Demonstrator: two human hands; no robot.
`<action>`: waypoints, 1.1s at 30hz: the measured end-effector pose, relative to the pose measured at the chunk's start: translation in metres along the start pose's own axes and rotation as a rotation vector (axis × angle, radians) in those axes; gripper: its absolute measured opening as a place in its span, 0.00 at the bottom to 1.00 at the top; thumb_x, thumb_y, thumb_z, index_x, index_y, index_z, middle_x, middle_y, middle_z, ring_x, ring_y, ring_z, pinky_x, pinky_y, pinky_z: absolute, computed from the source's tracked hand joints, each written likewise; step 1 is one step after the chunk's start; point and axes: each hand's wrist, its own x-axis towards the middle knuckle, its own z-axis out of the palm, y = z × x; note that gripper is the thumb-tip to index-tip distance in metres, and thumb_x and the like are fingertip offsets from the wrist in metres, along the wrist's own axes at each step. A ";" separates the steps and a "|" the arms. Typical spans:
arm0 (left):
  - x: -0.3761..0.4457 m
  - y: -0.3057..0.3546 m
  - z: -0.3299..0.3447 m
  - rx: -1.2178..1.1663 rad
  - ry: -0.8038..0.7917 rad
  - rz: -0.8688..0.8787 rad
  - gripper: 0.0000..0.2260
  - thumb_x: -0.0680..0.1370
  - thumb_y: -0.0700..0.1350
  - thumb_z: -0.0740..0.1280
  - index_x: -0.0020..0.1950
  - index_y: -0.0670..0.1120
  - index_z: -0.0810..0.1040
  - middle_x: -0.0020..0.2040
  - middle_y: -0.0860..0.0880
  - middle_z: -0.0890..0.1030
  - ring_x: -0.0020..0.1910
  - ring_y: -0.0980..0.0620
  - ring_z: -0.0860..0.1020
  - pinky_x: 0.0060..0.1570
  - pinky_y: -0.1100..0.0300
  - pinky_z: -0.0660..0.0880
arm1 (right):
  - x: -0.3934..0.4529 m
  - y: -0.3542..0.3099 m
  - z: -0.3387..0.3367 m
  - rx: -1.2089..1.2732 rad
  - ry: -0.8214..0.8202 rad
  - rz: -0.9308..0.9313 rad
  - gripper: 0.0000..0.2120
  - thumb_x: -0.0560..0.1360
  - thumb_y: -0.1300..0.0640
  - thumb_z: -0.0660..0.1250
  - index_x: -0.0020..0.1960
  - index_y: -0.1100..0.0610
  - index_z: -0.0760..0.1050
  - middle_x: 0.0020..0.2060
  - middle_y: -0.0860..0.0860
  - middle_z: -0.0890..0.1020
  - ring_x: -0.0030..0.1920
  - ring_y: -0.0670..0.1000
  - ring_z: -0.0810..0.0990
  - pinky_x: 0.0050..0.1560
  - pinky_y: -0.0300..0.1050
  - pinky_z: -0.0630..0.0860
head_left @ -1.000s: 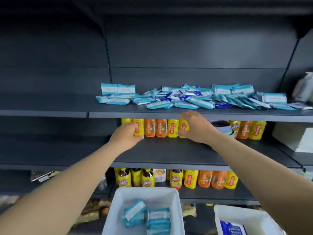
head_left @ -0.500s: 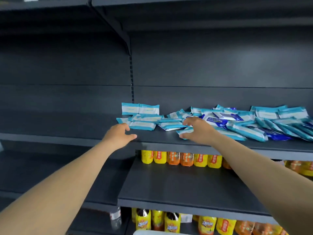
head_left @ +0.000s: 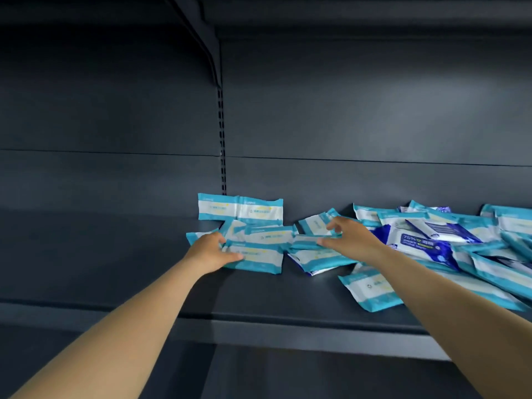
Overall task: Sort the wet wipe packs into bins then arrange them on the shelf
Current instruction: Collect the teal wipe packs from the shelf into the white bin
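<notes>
**Both hands on the loose pile: slips and mix-ups are the risks**

Dark grey metal shelving [head_left: 259,309] fills the view, its lip nearest at 6 o'clock. Just beyond, a teal-and-white soft plastic wipe pack [head_left: 371,289] lies near that lip at 4 o'clock; a careless sweep of the right arm would likely knock it off. At centre the left hand [head_left: 211,251] holds the flat teal-and-white pack [head_left: 256,257], thumb on top, fingers curled at its edge. The right hand [head_left: 351,240] pinches another teal-and-white pack [head_left: 308,243] atop overlapping ones; slick film could let neighbours drag along. At 3 o'clock the dark blue-and-white pack [head_left: 420,243] reads "75%", the rest too blurred; it could get mis-sorted among the teal heap. Farthest, two packs [head_left: 240,208] lean against the back panel.
</notes>
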 end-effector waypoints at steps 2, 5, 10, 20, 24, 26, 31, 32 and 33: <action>0.020 -0.001 0.004 0.013 -0.024 0.009 0.29 0.67 0.60 0.73 0.62 0.47 0.72 0.62 0.49 0.74 0.57 0.51 0.75 0.53 0.59 0.72 | 0.011 0.004 0.001 0.016 0.016 0.118 0.24 0.72 0.41 0.69 0.60 0.57 0.74 0.56 0.53 0.78 0.55 0.53 0.77 0.56 0.48 0.73; 0.040 -0.001 0.005 0.003 -0.103 -0.010 0.34 0.65 0.59 0.75 0.66 0.46 0.70 0.65 0.49 0.71 0.59 0.50 0.73 0.57 0.58 0.72 | 0.023 0.008 0.005 -0.019 0.011 0.234 0.27 0.71 0.40 0.68 0.55 0.63 0.77 0.52 0.58 0.80 0.53 0.57 0.79 0.52 0.49 0.74; 0.059 -0.001 0.003 0.058 -0.231 0.005 0.34 0.67 0.58 0.75 0.68 0.45 0.68 0.66 0.49 0.70 0.62 0.51 0.71 0.53 0.62 0.68 | 0.039 0.015 0.007 0.017 -0.079 0.412 0.27 0.65 0.36 0.73 0.44 0.59 0.73 0.37 0.51 0.76 0.35 0.48 0.74 0.31 0.40 0.68; 0.073 0.002 -0.005 0.171 -0.415 0.051 0.23 0.69 0.59 0.73 0.56 0.50 0.69 0.56 0.53 0.71 0.54 0.54 0.71 0.48 0.62 0.67 | 0.034 0.024 -0.003 0.192 -0.223 0.486 0.40 0.57 0.37 0.78 0.57 0.60 0.70 0.50 0.51 0.77 0.46 0.50 0.76 0.44 0.42 0.73; 0.070 0.004 -0.006 0.198 -0.438 0.032 0.20 0.68 0.62 0.72 0.45 0.50 0.69 0.45 0.52 0.71 0.41 0.54 0.69 0.36 0.62 0.63 | 0.038 0.018 -0.001 0.483 -0.322 0.515 0.42 0.52 0.52 0.84 0.60 0.64 0.72 0.56 0.55 0.79 0.55 0.53 0.78 0.58 0.48 0.76; 0.066 0.004 -0.007 0.174 -0.435 0.020 0.20 0.67 0.61 0.73 0.40 0.50 0.67 0.39 0.53 0.70 0.35 0.54 0.67 0.32 0.62 0.61 | 0.037 0.012 -0.002 0.582 -0.335 0.510 0.25 0.63 0.63 0.79 0.56 0.63 0.73 0.53 0.55 0.80 0.54 0.53 0.79 0.56 0.45 0.76; 0.056 0.005 -0.010 0.087 -0.369 0.004 0.21 0.65 0.57 0.76 0.45 0.48 0.69 0.45 0.52 0.70 0.40 0.54 0.68 0.36 0.63 0.64 | 0.029 0.007 -0.014 0.718 -0.389 0.509 0.19 0.67 0.70 0.74 0.56 0.65 0.76 0.50 0.58 0.83 0.49 0.56 0.83 0.43 0.46 0.80; 0.054 0.005 -0.009 0.057 -0.355 -0.013 0.20 0.66 0.55 0.77 0.47 0.48 0.71 0.46 0.51 0.72 0.41 0.54 0.70 0.37 0.63 0.66 | 0.026 0.006 -0.015 0.747 -0.387 0.506 0.19 0.67 0.70 0.73 0.57 0.65 0.76 0.49 0.59 0.84 0.48 0.57 0.83 0.42 0.46 0.81; 0.051 0.005 -0.009 0.008 -0.343 -0.039 0.21 0.66 0.52 0.78 0.52 0.47 0.74 0.50 0.50 0.75 0.45 0.54 0.73 0.41 0.63 0.69 | 0.022 0.005 -0.016 0.781 -0.378 0.502 0.18 0.67 0.71 0.73 0.56 0.66 0.76 0.48 0.59 0.84 0.46 0.57 0.84 0.40 0.46 0.81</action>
